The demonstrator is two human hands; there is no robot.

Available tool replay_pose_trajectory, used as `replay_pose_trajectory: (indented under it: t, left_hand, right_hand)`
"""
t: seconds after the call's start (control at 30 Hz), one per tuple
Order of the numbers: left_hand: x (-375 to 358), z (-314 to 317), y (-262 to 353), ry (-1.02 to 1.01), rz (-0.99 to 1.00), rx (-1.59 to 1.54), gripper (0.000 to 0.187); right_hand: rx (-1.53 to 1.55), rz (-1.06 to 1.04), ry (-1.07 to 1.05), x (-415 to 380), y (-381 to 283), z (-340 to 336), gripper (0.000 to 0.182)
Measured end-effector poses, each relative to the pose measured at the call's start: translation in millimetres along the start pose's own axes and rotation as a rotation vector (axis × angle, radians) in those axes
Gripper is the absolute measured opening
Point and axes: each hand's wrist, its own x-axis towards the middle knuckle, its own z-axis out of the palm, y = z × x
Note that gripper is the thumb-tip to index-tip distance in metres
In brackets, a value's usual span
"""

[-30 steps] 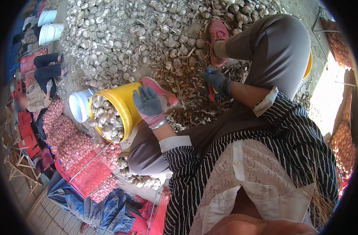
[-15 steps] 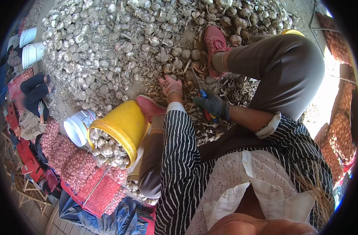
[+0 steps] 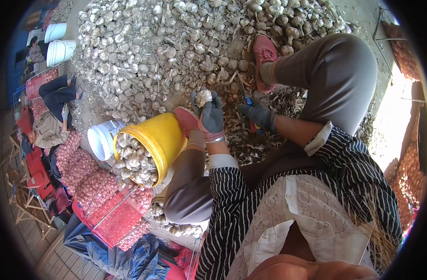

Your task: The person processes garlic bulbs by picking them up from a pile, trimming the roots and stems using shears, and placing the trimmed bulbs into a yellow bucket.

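Note:
My left hand (image 3: 210, 114), in a grey-palmed pink glove, is turned palm up beside the yellow bucket, its fingers curled round a garlic bulb (image 3: 203, 98). My right hand (image 3: 259, 116), in a dark glove, is closed on shears (image 3: 248, 101) with blue and red handles; their blade is hard to make out against the litter. In front of both hands spreads a big heap of garlic bulbs (image 3: 143, 60). The yellow bucket (image 3: 174, 140) lies tipped by my left shoe, with garlic bulbs (image 3: 136, 161) at its mouth.
A white bucket (image 3: 101, 142) stands beyond the yellow one. Filled red net sacks (image 3: 90, 182) and a blue tarp (image 3: 129, 261) lie at lower left. Another person (image 3: 55, 100) sits at far left, near more white buckets (image 3: 60, 52). Dry skins (image 3: 288, 107) litter the ground between my feet.
My left hand has come up from the heap's edge and turned over, now with a garlic bulb in it. My right hand keeps the shears. The view has shifted slightly.

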Motion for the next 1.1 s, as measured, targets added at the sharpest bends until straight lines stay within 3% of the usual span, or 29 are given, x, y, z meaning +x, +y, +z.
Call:
replay_pose_trajectory:
  t: [0.03, 0.13, 0.23, 0.3, 0.37, 0.47, 0.53, 0.57, 0.63, 0.73, 0.77, 0.8, 0.87, 0.93, 0.97, 1.0, 1.07, 1.1]
  left_hand:
    - [-2, 8, 5, -0.161, -0.037, -0.104, 0.052]
    - [-11, 79, 11, -0.3, -0.033, -0.098, 0.054]
    - [-25, 184, 4, -0.559, -0.014, 0.09, 0.06]
    - [-40, 248, -2, -0.746, 0.036, 0.377, 0.067]
    - [-62, 310, -15, -0.761, -0.092, 0.509, 0.065]
    - [-69, 356, -66, -0.992, -0.014, 0.819, 0.063]
    - [-71, 365, -90, -1.0, 0.267, 1.195, 0.068]
    - [-69, 364, -88, -0.987, 0.263, 1.21, 0.068]
    - [-67, 356, -78, -0.751, 0.083, 0.781, 0.067]
    - [-33, 308, -26, -0.544, 0.172, 0.799, 0.057]
    - [-19, 282, -10, -0.399, 0.12, 0.833, 0.055]
    - [-4, 249, 3, -0.256, 0.069, 0.855, 0.053]
    - [19, 172, 17, 0.027, -0.049, 0.586, 0.047]
    - [31, 91, 6, 0.387, -0.059, 0.638, 0.031]
    - [34, 60, -2, 0.452, -0.15, 0.6, 0.025]
    - [34, 27, -14, 0.513, -0.24, 0.558, 0.02]
    - [30, -52, -40, -0.042, -0.285, 1.541, 0.012]
    - [25, -73, -61, 0.025, -0.345, 1.466, 0.016]
  right_hand:
    - [-0.036, -0.021, 0.034, -2, -1, -2, 0.032]
    - [-0.128, -0.065, 0.048, -3, 3, -3, 0.027]
    - [-0.102, -0.131, 0.078, -24, -11, 3, 0.03]
    - [-0.081, -0.364, 0.071, 18, 32, 18, 0.03]
    - [-0.085, -0.35, 0.055, 12, 25, 12, 0.03]
    - [-0.083, -0.257, 0.043, -5, 1, -5, 0.03]
    - [-0.078, -0.22, 0.037, -17, -7, -14, 0.031]
    - [-0.07, -0.213, 0.034, -16, -8, -15, 0.031]
    - [-0.042, -0.213, 0.033, -18, -4, -9, 0.031]
    - [-0.042, -0.347, 0.061, -2, -5, -9, 0.031]
    - [0.357, -0.09, -0.058, -36, -43, -23, 0.031]
    - [0.443, -0.095, -0.079, -47, -61, -33, 0.027]
    - [0.67, -0.105, -0.147, -49, -82, -46, 0.028]
    - [0.799, -0.111, -0.147, -51, -97, -55, 0.029]
    - [0.902, -0.179, -0.216, -48, -101, -58, 0.03]
    - [1.004, -0.247, -0.283, -45, -104, -61, 0.031]
    - [0.949, -0.199, -0.293, -37, -107, -65, 0.031]
    - [0.906, -0.171, -0.299, -32, -107, -65, 0.032]
